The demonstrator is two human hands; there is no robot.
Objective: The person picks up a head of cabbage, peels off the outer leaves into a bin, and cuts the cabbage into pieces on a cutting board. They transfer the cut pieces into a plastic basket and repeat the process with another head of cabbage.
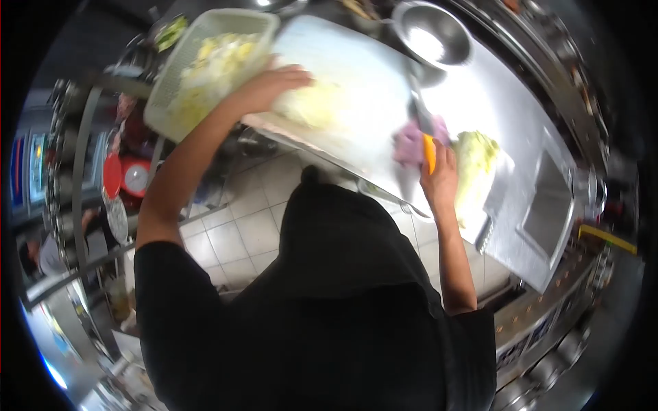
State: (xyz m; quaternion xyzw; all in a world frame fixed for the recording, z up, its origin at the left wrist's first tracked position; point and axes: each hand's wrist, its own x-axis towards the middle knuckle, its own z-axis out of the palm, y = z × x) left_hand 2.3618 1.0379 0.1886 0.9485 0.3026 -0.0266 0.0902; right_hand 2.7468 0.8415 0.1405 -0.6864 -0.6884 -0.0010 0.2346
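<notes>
My right hand (441,177) is closed around the orange handle of a knife (430,152), whose blade points away from me over the right end of the white cutting board (384,75). A purple cloth (409,145) lies beside the handle. My left hand (277,83), somewhat blurred, reaches over the board's left end with its fingers stretched out. It is beside a pile of chopped pale-yellow cabbage (317,106). Just left of this hand stands a light plastic basket (163,89) with more cut cabbage (212,72) in it. An uncut-looking piece of napa cabbage (475,164) lies right of my right hand.
A steel bowl (433,34) stands behind the board on the steel counter (507,89). At the far right is a sink basin (548,198). A red round container (137,178) sits on the left shelf. Another person (51,253) is at far left.
</notes>
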